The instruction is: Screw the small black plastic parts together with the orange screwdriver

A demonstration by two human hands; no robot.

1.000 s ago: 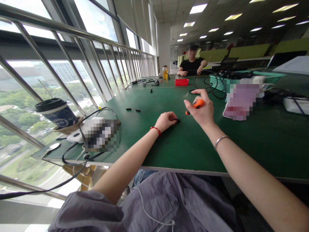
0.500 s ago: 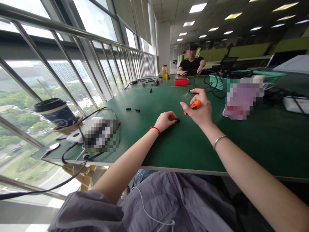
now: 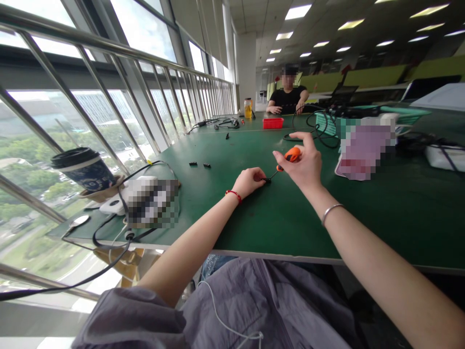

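Black part (image 3: pixel 268 181) — at left fingertips (image 3: pixel 262 180)

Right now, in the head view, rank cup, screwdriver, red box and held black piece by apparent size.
Cup
Red box and screwdriver (partly hidden by right hand): too alike to rank
Black piece

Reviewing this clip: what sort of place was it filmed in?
Probably an open-plan office on an upper floor: low yellow-green partitions stand at the back, rows of ceiling lights run overhead, and treetops show well below, beyond the metal railing.
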